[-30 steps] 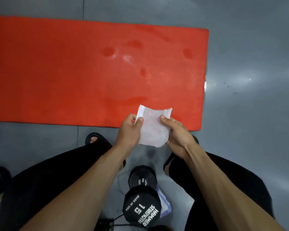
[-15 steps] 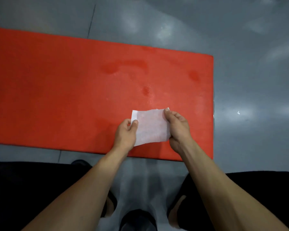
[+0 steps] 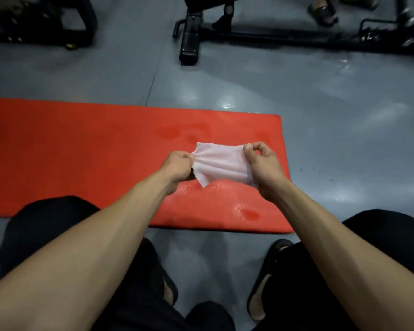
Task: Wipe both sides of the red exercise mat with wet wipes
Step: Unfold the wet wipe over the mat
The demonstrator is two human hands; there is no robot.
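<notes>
Stretching a wet wipe [image 3: 221, 164] above the red mat [image 3: 81, 149], left hand [image 3: 178, 166] and right hand [image 3: 263, 163] each pinching an end (both grips clenched), black gym frame [image 3: 273, 37] beyond

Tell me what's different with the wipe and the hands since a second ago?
The left hand and right hand have pulled apart sideways, stretching the white wipe wider between them, bunched at the left. The view tipped up: the dumbbell has gone from sight and black gym equipment now shows beyond. Same as before: both hands pinch the wipe above the red mat, which lies flat with damp patches.
</notes>
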